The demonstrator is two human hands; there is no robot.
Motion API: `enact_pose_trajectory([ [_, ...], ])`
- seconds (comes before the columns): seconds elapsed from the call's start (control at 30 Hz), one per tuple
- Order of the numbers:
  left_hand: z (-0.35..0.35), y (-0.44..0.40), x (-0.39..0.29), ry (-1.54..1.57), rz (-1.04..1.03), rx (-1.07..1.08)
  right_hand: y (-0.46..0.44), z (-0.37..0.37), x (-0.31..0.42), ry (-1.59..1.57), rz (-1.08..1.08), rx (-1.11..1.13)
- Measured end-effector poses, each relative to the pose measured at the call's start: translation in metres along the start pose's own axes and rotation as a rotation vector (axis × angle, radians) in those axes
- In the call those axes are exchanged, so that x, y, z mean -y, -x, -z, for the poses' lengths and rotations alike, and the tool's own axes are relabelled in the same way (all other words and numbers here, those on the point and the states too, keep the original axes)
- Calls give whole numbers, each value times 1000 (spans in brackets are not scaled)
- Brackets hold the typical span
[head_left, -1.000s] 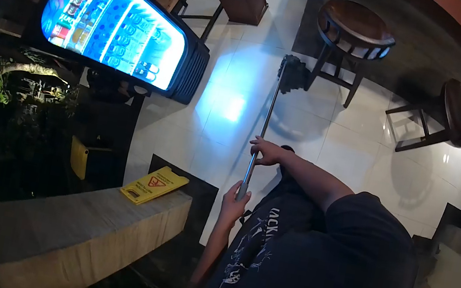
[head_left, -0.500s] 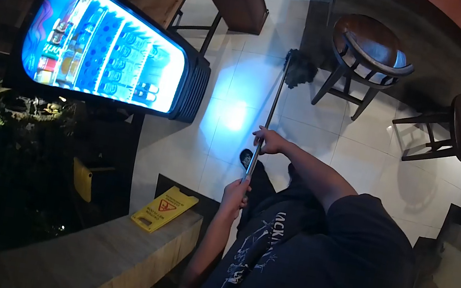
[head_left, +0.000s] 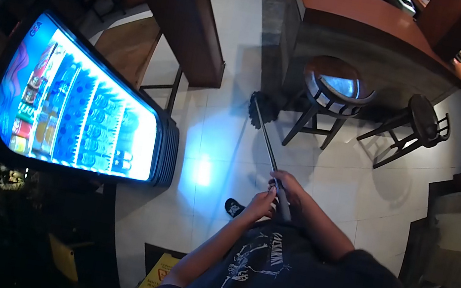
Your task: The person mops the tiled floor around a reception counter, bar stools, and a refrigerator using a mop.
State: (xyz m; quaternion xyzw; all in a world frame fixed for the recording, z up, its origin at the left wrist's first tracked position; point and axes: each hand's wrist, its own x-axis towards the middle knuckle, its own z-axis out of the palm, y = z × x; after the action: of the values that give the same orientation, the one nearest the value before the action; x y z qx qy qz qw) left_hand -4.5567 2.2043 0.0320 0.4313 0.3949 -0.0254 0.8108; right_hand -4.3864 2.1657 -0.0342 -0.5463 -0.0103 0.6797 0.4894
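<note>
A mop with a dark, shaggy head (head_left: 261, 112) rests on the tiled floor. Its thin metal pole (head_left: 268, 142) slants down toward my body. My right hand (head_left: 288, 187) is closed round the pole in front of my waist. Close beside it, my left hand (head_left: 261, 202) is also closed at the pole, its fingers partly overlapping the other hand's. The pole's lower end passes between my forearms and stops at my shirt.
A lit drinks fridge (head_left: 165, 154) stands at left, near a wooden pillar (head_left: 181, 20) and table (head_left: 127, 50). At right are a round wooden chair (head_left: 333, 79), another stool (head_left: 426, 122) and a counter (head_left: 362, 10). A yellow wet-floor sign (head_left: 156, 275) is partly hidden by my arm.
My hands have come together on the pole; before, they were well apart. The pole now leans the other way, and the view has tilted up, showing more of the counter.
</note>
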Motion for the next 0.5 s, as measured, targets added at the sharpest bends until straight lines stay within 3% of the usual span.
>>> enact_pose_trajectory([
  [0.1, 59, -37, 26, -362, -89, 53, 55, -21, 3, 49, 1, -103],
  [0.2, 76, -40, 10, -848, -397, -172, 94, -22, -22, 87, 0, -239],
  [0.3, 65, -63, 0, -1129, -759, -38, 104, 5, -60, 348, 4, -290],
  [0.33, 51, -67, -7, -1233, -735, 72, 111, 13, -71, 395, 33, -282],
  [0.47, -20, -98, 12, -1460, -1037, 365, 134, 38, -101, 815, 203, -302],
  [0.5, -39, -101, 21, -1603, -924, 492, 145, 40, -100, 835, 176, -308],
])
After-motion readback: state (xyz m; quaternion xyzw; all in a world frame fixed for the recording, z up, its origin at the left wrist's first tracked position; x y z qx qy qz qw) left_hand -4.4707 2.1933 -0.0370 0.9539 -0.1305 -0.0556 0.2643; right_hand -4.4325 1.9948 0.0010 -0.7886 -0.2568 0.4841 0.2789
